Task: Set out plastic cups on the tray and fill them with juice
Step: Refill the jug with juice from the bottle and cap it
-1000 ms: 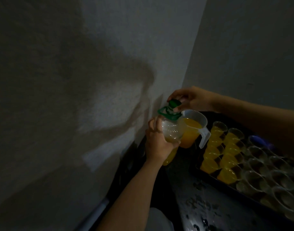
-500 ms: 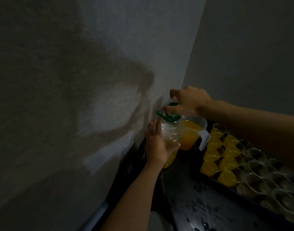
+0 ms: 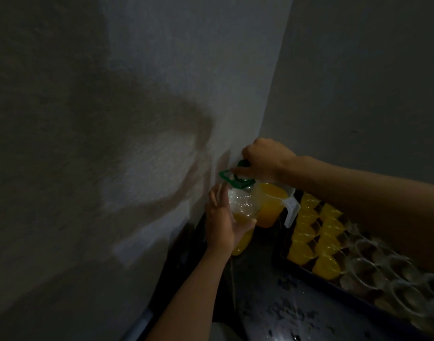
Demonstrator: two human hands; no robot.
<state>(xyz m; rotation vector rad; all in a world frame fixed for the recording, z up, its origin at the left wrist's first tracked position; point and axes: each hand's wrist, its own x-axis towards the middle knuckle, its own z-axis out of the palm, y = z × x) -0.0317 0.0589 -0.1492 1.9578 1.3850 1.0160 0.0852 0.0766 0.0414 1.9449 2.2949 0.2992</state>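
My left hand grips the body of a clear juice bottle with a green handle, partly filled with orange juice. My right hand pinches the green cap at the bottle's neck. A clear jug of orange juice with a white handle stands just right of the bottle. On the dark tray to the right stand several filled cups of juice and several empty clear cups.
A grey wall rises close on the left and meets another wall in a corner behind the bottle. The dark speckled counter lies in front of the tray. The scene is dim.
My right hand has come down over the bottle's top with the green cap and closed on it. The view has shifted slightly; my left hand keeps holding the bottle.
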